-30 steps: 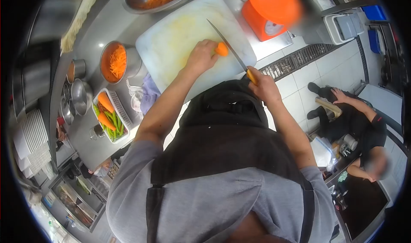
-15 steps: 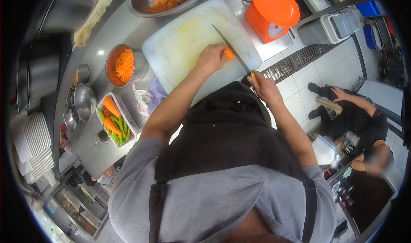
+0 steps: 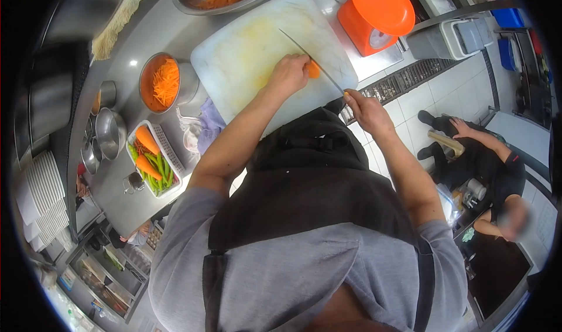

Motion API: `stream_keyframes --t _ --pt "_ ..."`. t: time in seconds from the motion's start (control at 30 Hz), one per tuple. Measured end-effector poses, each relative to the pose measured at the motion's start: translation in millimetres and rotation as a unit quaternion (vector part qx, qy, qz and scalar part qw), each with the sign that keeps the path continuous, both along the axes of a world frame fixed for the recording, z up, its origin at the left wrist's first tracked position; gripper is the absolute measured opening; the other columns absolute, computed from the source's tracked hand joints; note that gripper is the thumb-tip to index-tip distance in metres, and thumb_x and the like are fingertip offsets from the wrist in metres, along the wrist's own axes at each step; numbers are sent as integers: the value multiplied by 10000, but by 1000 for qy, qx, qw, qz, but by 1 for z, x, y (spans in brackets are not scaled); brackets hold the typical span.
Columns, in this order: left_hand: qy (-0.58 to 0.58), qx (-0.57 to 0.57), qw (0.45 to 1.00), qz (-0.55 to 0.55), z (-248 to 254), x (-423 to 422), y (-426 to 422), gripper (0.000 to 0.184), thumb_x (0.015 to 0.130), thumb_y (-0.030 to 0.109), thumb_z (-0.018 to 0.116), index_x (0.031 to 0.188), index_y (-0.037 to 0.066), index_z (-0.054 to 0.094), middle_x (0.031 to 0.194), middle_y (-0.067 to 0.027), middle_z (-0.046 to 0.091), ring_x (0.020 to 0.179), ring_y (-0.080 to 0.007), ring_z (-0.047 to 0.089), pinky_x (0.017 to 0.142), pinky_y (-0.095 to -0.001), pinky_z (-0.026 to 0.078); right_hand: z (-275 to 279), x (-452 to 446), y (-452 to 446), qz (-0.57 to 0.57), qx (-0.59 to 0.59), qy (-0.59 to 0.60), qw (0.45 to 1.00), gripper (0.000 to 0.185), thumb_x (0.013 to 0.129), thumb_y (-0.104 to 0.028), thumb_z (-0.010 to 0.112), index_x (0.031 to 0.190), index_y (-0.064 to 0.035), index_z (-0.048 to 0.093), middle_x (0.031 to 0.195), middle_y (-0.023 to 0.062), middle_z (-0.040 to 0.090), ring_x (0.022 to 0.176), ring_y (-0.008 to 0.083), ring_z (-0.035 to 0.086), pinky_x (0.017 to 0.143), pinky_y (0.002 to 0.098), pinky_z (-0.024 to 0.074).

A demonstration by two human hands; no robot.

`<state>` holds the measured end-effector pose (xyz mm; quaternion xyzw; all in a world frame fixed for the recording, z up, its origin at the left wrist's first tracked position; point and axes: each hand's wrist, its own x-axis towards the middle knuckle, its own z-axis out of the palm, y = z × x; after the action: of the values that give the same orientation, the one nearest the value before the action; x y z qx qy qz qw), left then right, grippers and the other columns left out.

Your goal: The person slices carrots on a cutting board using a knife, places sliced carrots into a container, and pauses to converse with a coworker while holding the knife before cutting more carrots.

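On the white cutting board (image 3: 234, 57), my left hand (image 3: 290, 74) is closed on an orange carrot piece (image 3: 314, 69) with the fingertips curled. My right hand (image 3: 369, 115) grips the handle of a long kitchen knife (image 3: 319, 65). The blade slants across the board, its edge at the carrot beside my left fingertips. Whether it has entered the carrot I cannot tell. Left of the board stands a metal bowl (image 3: 184, 86) holding shredded carrot (image 3: 166, 82).
A metal basin (image 3: 231, 9) of carrot scraps stands behind the board, with an orange scale (image 3: 374, 16) at right. At left are a white basket (image 3: 171, 150) with carrots and green peppers, and a purple cloth (image 3: 211, 124). Another person (image 3: 497, 168) sits at far right.
The knife has turned from showing its flat side to a thin, more upright edge. My right hand has shifted slightly right and up. My left hand stays on the carrot piece.
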<state>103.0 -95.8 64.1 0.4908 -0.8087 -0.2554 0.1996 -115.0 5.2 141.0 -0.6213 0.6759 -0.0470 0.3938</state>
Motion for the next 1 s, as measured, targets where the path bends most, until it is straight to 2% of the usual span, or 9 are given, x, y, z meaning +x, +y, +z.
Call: stream_keyframes --t 0.13,0.17,0.27,0.5,0.7,0.87,1.0 --pt "20 3 1000 8 -2 0 1 171 780 54 568 928 21 649 893 -164 665 870 -341 616 793 -415 500 -23 5 -16 11 -26 -32 999 373 970 -399 425 1175 -128 579 919 258 633 926 434 587 794 506 464" --pt "16 4 1000 9 -2 0 2 171 780 54 568 928 21 649 893 -164 665 870 -341 616 793 -415 500 -25 10 -22 15 -64 -73 995 353 967 -381 441 1159 -120 581 885 258 632 894 442 590 765 510 464" --pt "31 -4 999 10 -1 1 -1 169 773 39 583 927 20 651 886 -156 668 856 -335 623 774 -406 509 -40 13 -26 7 -68 -70 995 340 966 -366 449 1148 -111 581 861 254 631 869 446 591 740 513 462" --pt "10 35 999 30 4 -1 5 165 774 46 604 931 28 649 835 -156 660 809 -316 636 751 -396 518 -10 4 -24 20 -57 -56 997 335 966 -367 450 1137 -114 587 883 248 634 872 442 595 749 496 470" --pt "8 20 999 25 4 -2 4 162 772 50 616 930 32 648 831 -160 656 788 -317 640 734 -396 521 -30 20 -42 20 -65 -82 994 336 965 -356 456 1114 -89 595 864 250 633 864 445 592 757 489 466" --pt "15 17 999 28 5 -2 5 155 765 50 624 917 28 644 827 -160 656 781 -316 641 727 -395 522 -13 12 -28 5 -58 -93 994 331 965 -347 456 1096 -78 597 837 251 630 851 446 591 740 491 468" --pt "25 17 999 24 5 -3 7 116 764 43 592 871 28 633 840 -147 660 834 -338 614 768 -436 502 -18 16 -35 13 -30 -92 995 335 965 -354 453 1087 -78 599 851 251 631 859 440 594 738 496 467"
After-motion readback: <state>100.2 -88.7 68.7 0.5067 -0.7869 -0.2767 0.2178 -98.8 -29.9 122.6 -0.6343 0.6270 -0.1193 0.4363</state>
